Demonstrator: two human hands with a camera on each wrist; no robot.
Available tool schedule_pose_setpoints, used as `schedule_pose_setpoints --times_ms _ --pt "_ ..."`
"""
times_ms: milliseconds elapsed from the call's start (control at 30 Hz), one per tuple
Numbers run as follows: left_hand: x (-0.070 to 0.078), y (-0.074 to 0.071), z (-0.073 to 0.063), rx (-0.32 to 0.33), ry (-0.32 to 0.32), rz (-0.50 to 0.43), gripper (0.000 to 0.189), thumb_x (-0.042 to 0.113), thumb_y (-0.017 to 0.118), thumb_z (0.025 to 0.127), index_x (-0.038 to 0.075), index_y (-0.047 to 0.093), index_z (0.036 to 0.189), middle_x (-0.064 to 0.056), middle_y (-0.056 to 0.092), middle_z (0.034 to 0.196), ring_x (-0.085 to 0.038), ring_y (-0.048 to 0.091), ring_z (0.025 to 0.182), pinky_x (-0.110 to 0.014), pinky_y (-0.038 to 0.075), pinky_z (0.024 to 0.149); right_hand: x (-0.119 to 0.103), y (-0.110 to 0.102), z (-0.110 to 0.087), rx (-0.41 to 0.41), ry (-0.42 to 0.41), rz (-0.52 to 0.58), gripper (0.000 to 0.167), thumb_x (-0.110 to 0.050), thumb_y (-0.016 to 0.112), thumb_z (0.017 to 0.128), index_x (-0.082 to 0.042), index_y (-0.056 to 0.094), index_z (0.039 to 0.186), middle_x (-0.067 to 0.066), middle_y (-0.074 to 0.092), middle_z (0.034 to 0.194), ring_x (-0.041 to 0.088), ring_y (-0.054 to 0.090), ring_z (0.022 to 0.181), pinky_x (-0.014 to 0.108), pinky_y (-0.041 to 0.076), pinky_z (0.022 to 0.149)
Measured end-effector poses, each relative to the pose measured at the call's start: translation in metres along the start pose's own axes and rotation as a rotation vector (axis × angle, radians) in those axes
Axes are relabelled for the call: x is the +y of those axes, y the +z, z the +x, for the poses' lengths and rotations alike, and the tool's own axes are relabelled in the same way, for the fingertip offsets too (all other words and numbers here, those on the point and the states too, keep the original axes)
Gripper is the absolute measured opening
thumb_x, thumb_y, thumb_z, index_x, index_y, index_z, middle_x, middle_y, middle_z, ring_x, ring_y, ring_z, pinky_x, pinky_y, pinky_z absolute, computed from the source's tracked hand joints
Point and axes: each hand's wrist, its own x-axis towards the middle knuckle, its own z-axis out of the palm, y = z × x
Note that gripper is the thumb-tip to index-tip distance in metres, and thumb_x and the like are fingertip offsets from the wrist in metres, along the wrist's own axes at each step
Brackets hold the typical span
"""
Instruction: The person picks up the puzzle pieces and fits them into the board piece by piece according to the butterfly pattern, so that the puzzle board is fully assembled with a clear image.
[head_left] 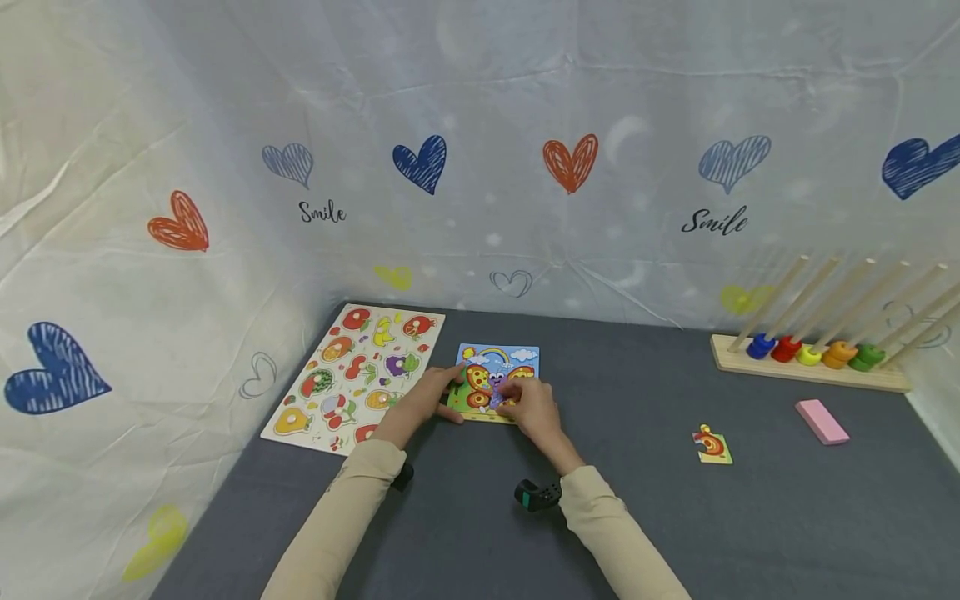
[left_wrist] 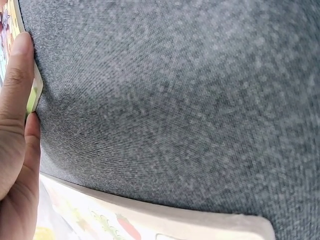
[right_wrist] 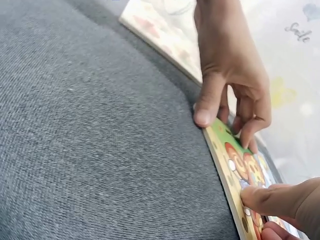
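Note:
A square butterfly jigsaw puzzle lies in its wooden frame on the dark cloth. My left hand grips its left near corner, with the thumb along the near edge and the fingers at the left side. Over the lower right part bends my right hand, its thumb and fingers pinching a puzzle piece at the board; most of that piece is hidden. Apart from the board, to the right, a loose puzzle piece with a red and orange pattern rests on the cloth.
A fruit-picture board lies just left of the puzzle. At the back right stands a wooden peg rack with coloured rings. A pink block sits in front of it. Printed cloth walls rise behind and at the left.

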Motion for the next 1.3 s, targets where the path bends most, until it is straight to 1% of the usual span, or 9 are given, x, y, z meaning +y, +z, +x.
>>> schedule_pose_setpoints --times_ms 167,267,400,500,733,833,967,1100,1300 --pt "-0.002 -0.001 0.0 0.002 0.021 0.025 0.096 0.009 0.086 0.069 -0.005 0.032 0.146 -0.019 0.056 0.125 -0.036 0.055 0.109 -0.045 0.045 0.097 -0.001 0.002 0.0 0.006 -0.017 -0.032 0.019 -0.007 0.084 0.073 -0.005 0.075 0.09 0.006 0.073 0.086 0.022 0.068 0.081 0.041 0.055 0.065" --pt "-0.002 -0.001 0.0 -0.003 0.03 0.063 0.095 0.011 0.086 0.069 -0.006 0.033 0.146 -0.018 0.057 0.125 -0.034 0.056 0.109 -0.044 0.045 0.097 0.002 0.002 0.0 0.003 -0.05 -0.01 0.019 -0.007 0.083 0.074 -0.005 0.075 0.091 0.007 0.073 0.087 0.022 0.068 0.081 0.04 0.055 0.067" --pt "-0.001 -0.002 0.001 -0.01 0.017 0.089 0.095 0.014 0.086 0.07 -0.004 0.032 0.147 -0.017 0.057 0.126 -0.032 0.056 0.112 -0.043 0.044 0.099 0.012 -0.003 -0.003 0.006 -0.124 0.096 0.018 -0.004 0.079 0.078 -0.001 0.074 0.095 0.011 0.072 0.089 0.024 0.068 0.08 0.038 0.056 0.069" --pt "0.001 -0.001 0.001 -0.015 -0.003 0.074 0.096 0.013 0.085 0.07 -0.003 0.031 0.148 -0.016 0.056 0.128 -0.032 0.055 0.114 -0.043 0.043 0.1 0.021 -0.013 -0.007 0.018 -0.121 0.206 0.019 -0.003 0.076 0.08 0.002 0.072 0.099 0.015 0.071 0.092 0.027 0.068 0.082 0.037 0.056 0.07" --pt "0.002 -0.002 -0.001 -0.013 -0.004 0.054 0.095 0.012 0.085 0.07 -0.004 0.031 0.147 -0.016 0.056 0.127 -0.033 0.055 0.113 -0.043 0.044 0.099 0.051 -0.057 -0.025 0.008 0.012 0.458 0.029 -0.001 0.07 0.085 0.006 0.067 0.113 0.021 0.067 0.11 0.028 0.065 0.099 0.026 0.054 0.079" --pt "0.0 -0.001 0.0 -0.004 0.012 0.081 0.095 0.013 0.086 0.069 -0.006 0.033 0.146 -0.015 0.057 0.125 -0.033 0.055 0.112 -0.043 0.045 0.098 0.064 -0.079 -0.034 0.015 0.039 0.535 0.033 -0.002 0.069 0.087 0.008 0.063 0.117 0.026 0.063 0.116 0.018 0.066 0.099 0.022 0.054 0.079" --pt "-0.002 0.0 0.0 -0.008 0.025 0.088 0.095 0.013 0.086 0.069 -0.007 0.033 0.145 -0.015 0.057 0.124 -0.033 0.056 0.11 -0.042 0.046 0.096 0.081 -0.107 -0.047 0.028 0.077 0.577 0.037 -0.004 0.068 0.088 0.011 0.059 0.121 0.028 0.06 0.12 0.004 0.066 0.092 0.025 0.055 0.078" --pt "-0.001 0.0 -0.001 -0.009 0.022 0.075 0.095 0.012 0.086 0.07 -0.007 0.031 0.146 -0.017 0.056 0.125 -0.035 0.055 0.111 -0.044 0.045 0.097 0.097 -0.131 -0.059 0.044 0.088 0.565 0.041 -0.007 0.068 0.089 0.012 0.057 0.123 0.017 0.066 0.116 0.002 0.066 0.091 0.027 0.056 0.077" --pt "0.0 0.0 -0.001 -0.004 0.036 0.077 0.095 0.012 0.086 0.07 -0.009 0.032 0.145 -0.018 0.057 0.124 -0.035 0.056 0.11 -0.044 0.046 0.097 0.12 -0.164 -0.076 0.03 0.019 0.593 0.041 -0.003 0.064 0.091 0.017 0.052 0.125 0.0 0.069 0.113 0.005 0.066 0.097 0.024 0.055 0.077"
